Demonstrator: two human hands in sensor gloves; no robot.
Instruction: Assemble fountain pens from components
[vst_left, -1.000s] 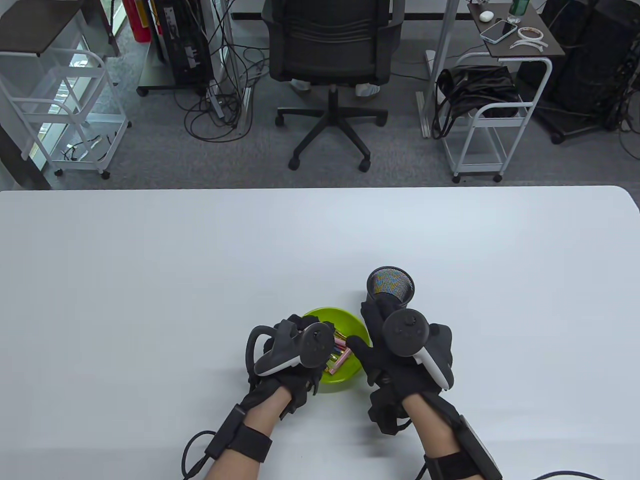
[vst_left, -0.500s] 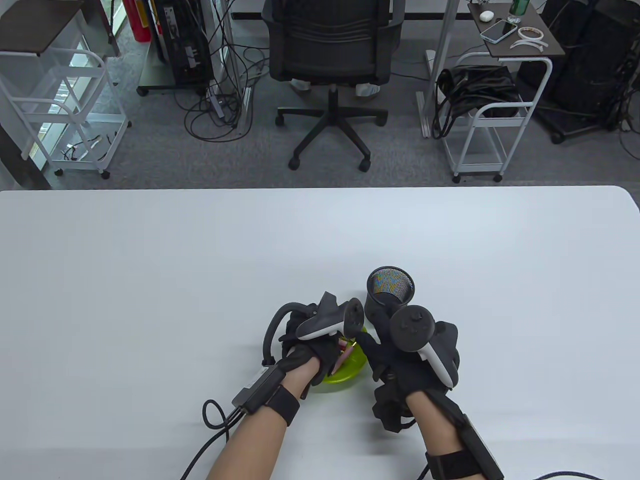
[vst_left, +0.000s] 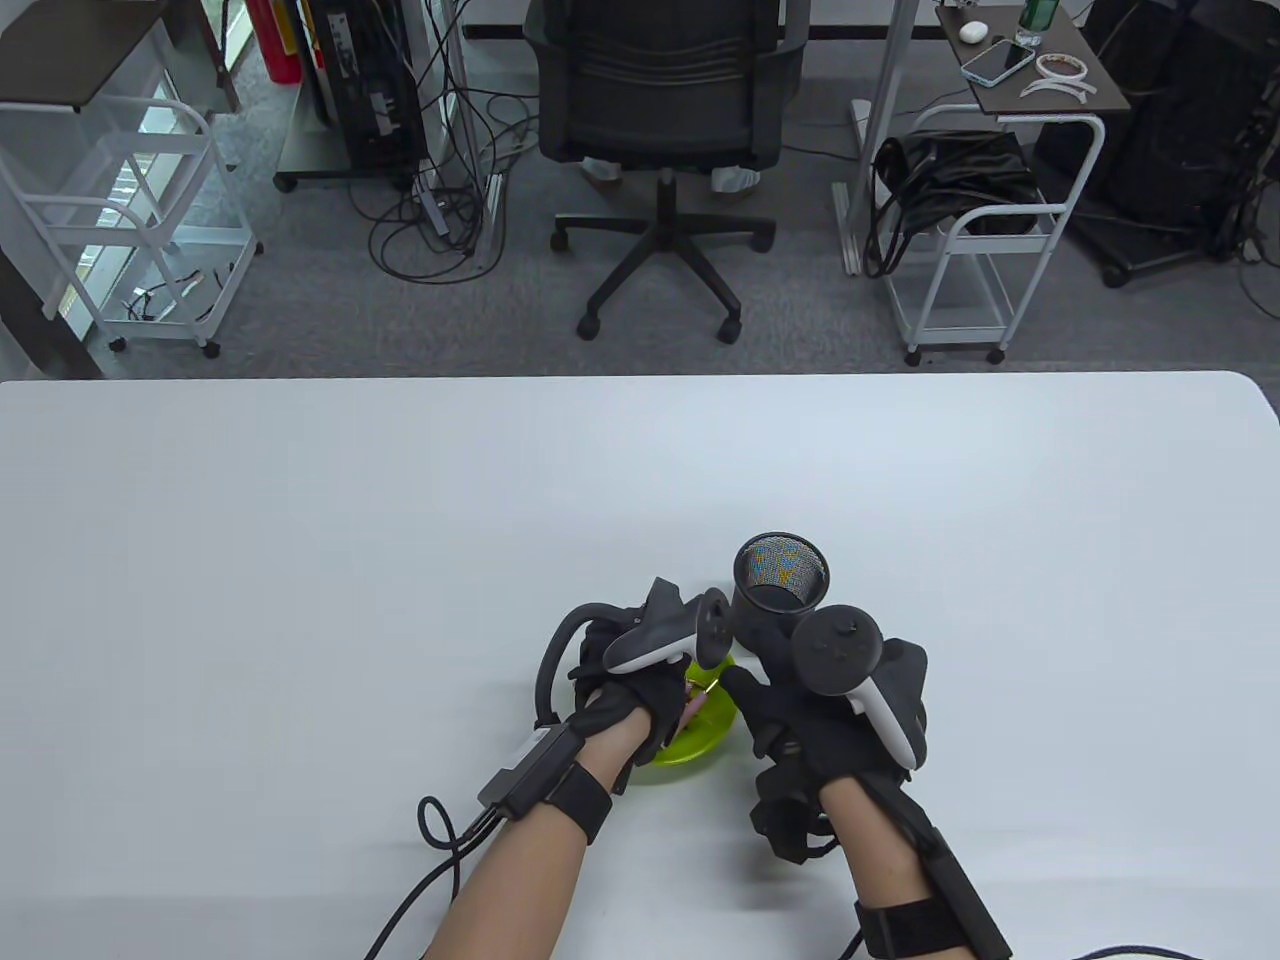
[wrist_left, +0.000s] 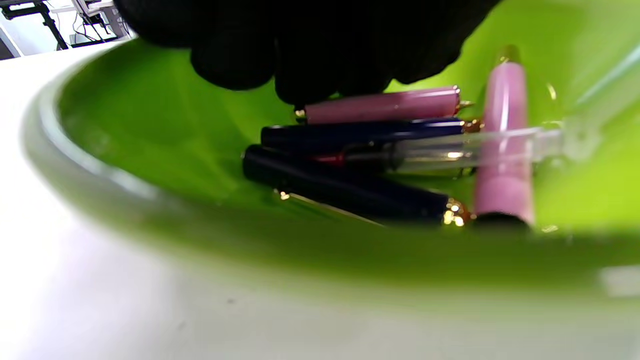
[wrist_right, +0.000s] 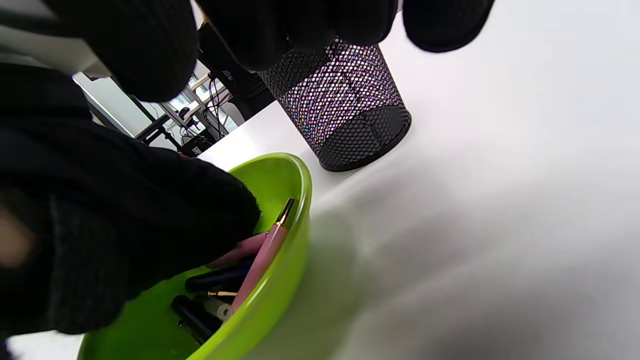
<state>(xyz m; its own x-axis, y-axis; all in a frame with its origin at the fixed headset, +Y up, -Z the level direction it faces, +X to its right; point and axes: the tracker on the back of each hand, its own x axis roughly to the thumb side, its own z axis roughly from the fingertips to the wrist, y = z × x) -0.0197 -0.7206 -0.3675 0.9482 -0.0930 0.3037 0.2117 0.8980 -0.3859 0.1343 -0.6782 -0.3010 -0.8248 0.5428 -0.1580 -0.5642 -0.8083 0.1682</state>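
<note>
A green bowl (vst_left: 700, 752) near the table's front edge holds loose pen parts. In the left wrist view the bowl (wrist_left: 150, 125) holds a pink barrel (wrist_left: 382, 105), two dark blue pieces (wrist_left: 345, 187), a clear ink tube (wrist_left: 465, 152) and a second pink piece (wrist_left: 502, 150). My left hand (vst_left: 688, 700) reaches down into the bowl. Its fingertips (wrist_left: 300, 75) touch the left end of the pink barrel; a grip does not show. My right hand (vst_left: 760, 665) hovers just right of the bowl and holds nothing, its fingers (wrist_right: 280, 30) loosely spread.
A black mesh pen cup (vst_left: 780, 578) stands upright just behind the bowl and beside my right hand; it also shows in the right wrist view (wrist_right: 345, 105). The white table (vst_left: 300, 550) stretches around them. An office chair (vst_left: 660, 100) and carts stand beyond the far edge.
My left hand has turned over and dipped into the bowl, onto the pen parts. My right hand has drifted slightly right and forward, beside the mesh cup.
</note>
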